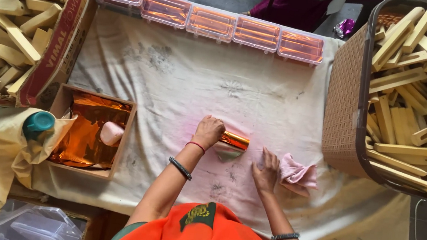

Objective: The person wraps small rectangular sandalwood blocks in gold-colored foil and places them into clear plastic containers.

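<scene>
Here, foil-wrapped block (pixel 234 140) gripped by closed left hand (pixel 208 132), pressed onto cloth-covered counter (pixel 174 82). Right hand (pixel 266 171) laid open, flat, just beside block; pink rag (pixel 298 175) touched at its outer side.

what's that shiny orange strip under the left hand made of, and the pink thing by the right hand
The strip under the left hand looks like thin metallic foil: mirror-bright orange-gold glare, a curled edge. The pink thing by the right hand seems to be soft cloth: matte and bunched in loose folds, possibly cotton.
</scene>
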